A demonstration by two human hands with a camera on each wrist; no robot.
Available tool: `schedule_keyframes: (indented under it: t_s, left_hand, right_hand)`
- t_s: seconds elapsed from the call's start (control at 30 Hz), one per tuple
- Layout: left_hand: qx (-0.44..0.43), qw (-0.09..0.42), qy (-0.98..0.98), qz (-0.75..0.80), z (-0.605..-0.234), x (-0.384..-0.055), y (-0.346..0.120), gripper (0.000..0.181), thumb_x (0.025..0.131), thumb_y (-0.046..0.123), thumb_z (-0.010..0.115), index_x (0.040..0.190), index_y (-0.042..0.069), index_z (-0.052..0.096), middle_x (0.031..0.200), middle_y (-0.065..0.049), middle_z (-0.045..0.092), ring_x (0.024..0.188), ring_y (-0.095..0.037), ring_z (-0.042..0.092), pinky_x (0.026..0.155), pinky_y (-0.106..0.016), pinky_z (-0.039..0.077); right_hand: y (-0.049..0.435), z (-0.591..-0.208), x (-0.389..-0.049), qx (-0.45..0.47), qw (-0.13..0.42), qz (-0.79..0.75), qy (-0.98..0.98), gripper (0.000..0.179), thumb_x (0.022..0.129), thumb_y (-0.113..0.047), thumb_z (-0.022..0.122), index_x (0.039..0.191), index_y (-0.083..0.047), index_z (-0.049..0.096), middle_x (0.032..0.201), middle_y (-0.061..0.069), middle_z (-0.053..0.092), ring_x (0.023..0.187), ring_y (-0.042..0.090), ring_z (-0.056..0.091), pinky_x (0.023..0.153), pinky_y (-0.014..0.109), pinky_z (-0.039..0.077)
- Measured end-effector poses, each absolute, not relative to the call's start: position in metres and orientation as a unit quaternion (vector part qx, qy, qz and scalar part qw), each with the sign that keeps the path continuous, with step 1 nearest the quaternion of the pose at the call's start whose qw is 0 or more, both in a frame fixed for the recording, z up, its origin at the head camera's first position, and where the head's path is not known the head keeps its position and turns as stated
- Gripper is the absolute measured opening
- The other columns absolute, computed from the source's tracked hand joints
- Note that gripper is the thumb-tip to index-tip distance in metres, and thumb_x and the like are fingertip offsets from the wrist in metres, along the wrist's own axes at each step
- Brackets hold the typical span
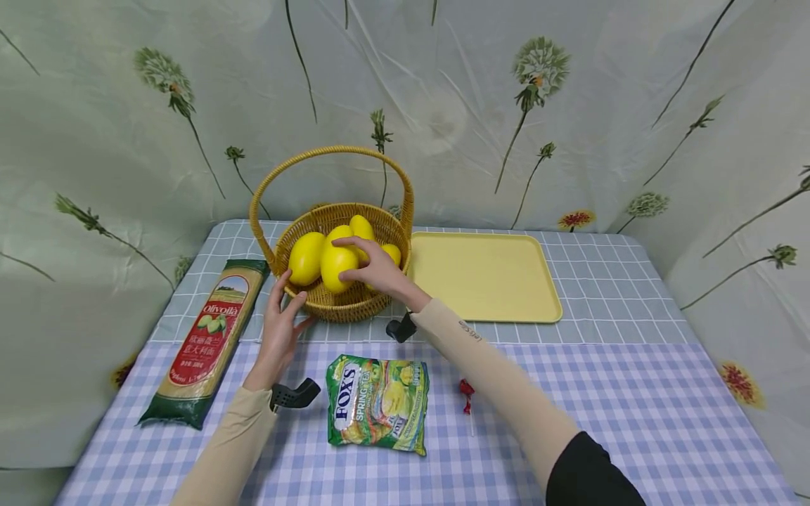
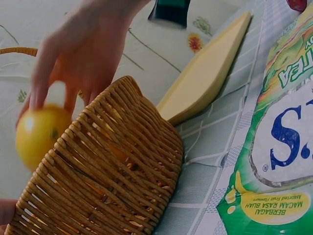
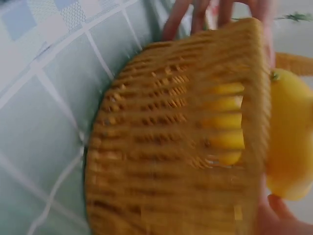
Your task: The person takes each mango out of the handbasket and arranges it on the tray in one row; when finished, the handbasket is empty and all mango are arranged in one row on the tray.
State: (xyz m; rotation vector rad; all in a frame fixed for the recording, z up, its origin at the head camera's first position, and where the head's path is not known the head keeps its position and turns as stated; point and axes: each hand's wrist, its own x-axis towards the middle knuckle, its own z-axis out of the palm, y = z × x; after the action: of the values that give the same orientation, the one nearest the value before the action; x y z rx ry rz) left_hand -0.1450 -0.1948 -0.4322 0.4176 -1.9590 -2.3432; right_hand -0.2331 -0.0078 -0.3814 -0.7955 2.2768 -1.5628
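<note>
My right hand [image 1: 377, 266] pinches a lemon [image 1: 337, 267] between thumb and fingers, over the front of a wicker basket [image 1: 344, 309]. In the left wrist view this lemon [image 2: 39, 137] shows above the woven rim. Several more lemons [image 1: 306, 256] lie inside the basket, partly hidden by the hand and the held lemon. At the basket's front left, my left hand [image 1: 278, 327] holds the rim. From the right wrist view, some of its fingers [image 3: 198, 17] lie along the outer wall and one reaches past the rim.
A yellow tray [image 1: 484, 277] lies right of the basket, a pasta packet [image 1: 205, 341] left of it. Nearer the front are a green candy bag [image 1: 378, 404] and a red lollipop [image 1: 467, 390]. The basket's tall handle [image 1: 335, 150] arches above; a flowered cloth [image 1: 443, 105] hangs behind.
</note>
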Motion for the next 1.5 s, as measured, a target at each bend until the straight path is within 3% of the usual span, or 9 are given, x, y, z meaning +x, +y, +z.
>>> schedule_keyframes:
  t_s: [0.2,0.53,0.7,0.9,1.17,1.33,1.5]
  left_hand:
    - [0.131,0.034,-0.633,-0.762,-0.432,-0.145,-0.194,0.059,0.103,0.012,0.043,0.154,0.025,0.018,0.159,0.001,-0.006,0.137,-0.028,0.024,0.105,-0.055,0.033]
    - [0.129,0.034,-0.627,-0.768,-0.433,-0.145,-0.194,0.059,0.102,0.013,0.044,0.154,0.024,0.017,0.159,0.001,-0.006,0.138,-0.028,0.023,0.105,-0.055,0.032]
    - [0.126,0.034,-0.628,-0.767,-0.432,-0.143,-0.194,0.059,0.102,0.013,0.043,0.154,0.023,0.017,0.159,0.000,-0.004,0.137,-0.029,0.024,0.105,-0.056,0.032]
    - [0.126,0.037,-0.637,-0.760,-0.433,-0.143,-0.194,0.058,0.102,0.014,0.044,0.154,0.024,0.019,0.159,0.000,-0.004,0.136,-0.030,0.025,0.104,-0.056,0.033]
    - [0.128,0.035,-0.640,-0.757,-0.434,-0.145,-0.194,0.058,0.103,0.014,0.043,0.154,0.024,0.019,0.159,0.002,-0.006,0.137,-0.030,0.024,0.105,-0.056,0.033]
    - [0.120,0.034,-0.640,-0.758,-0.434,-0.144,-0.195,0.059,0.103,0.017,0.044,0.154,0.025,0.017,0.159,0.003,-0.007,0.137,-0.029,0.024,0.105,-0.056,0.033]
    - [0.122,0.038,-0.646,-0.753,-0.435,-0.144,-0.195,0.057,0.103,0.015,0.043,0.154,0.024,0.019,0.159,0.001,-0.005,0.137,-0.031,0.025,0.104,-0.057,0.034]
  right_hand:
    - [0.035,-0.373,-0.235,-0.266,0.178,-0.611,0.724,0.054,0.089,-0.007,0.065,0.140,-0.014,0.047,0.146,0.001,0.036,0.109,0.031,0.056,0.087,0.038,0.050]
    - [0.110,-0.373,-0.242,-0.227,0.174,-0.635,0.718,0.058,0.089,-0.009,0.064,0.143,-0.013,0.044,0.150,0.002,0.030,0.108,0.034,0.053,0.094,0.044,0.043]
    - [0.134,-0.385,-0.247,-0.197,0.166,-0.631,0.732,0.058,0.089,-0.009,0.063,0.143,-0.012,0.042,0.153,0.006,0.023,0.116,0.036,0.049,0.095,0.043,0.041]
    - [0.145,-0.406,-0.251,-0.149,0.175,-0.623,0.748,0.055,0.091,-0.014,0.063,0.142,-0.012,0.042,0.154,0.011,0.019,0.132,0.035,0.032,0.094,0.043,0.043]
    - [0.146,-0.425,-0.256,-0.140,0.219,-0.586,0.767,0.053,0.094,-0.017,0.060,0.143,-0.013,0.039,0.153,0.014,0.021,0.131,0.038,0.034,0.102,0.053,0.037]
    - [0.140,-0.427,-0.257,-0.165,0.234,-0.575,0.767,0.056,0.094,-0.016,0.058,0.146,-0.013,0.037,0.154,0.013,0.021,0.134,0.036,0.029,0.103,0.054,0.036]
    - [0.136,-0.426,-0.261,-0.172,0.234,-0.557,0.778,0.057,0.094,-0.015,0.057,0.147,-0.010,0.036,0.152,0.020,0.020,0.137,0.038,0.022,0.102,0.054,0.037]
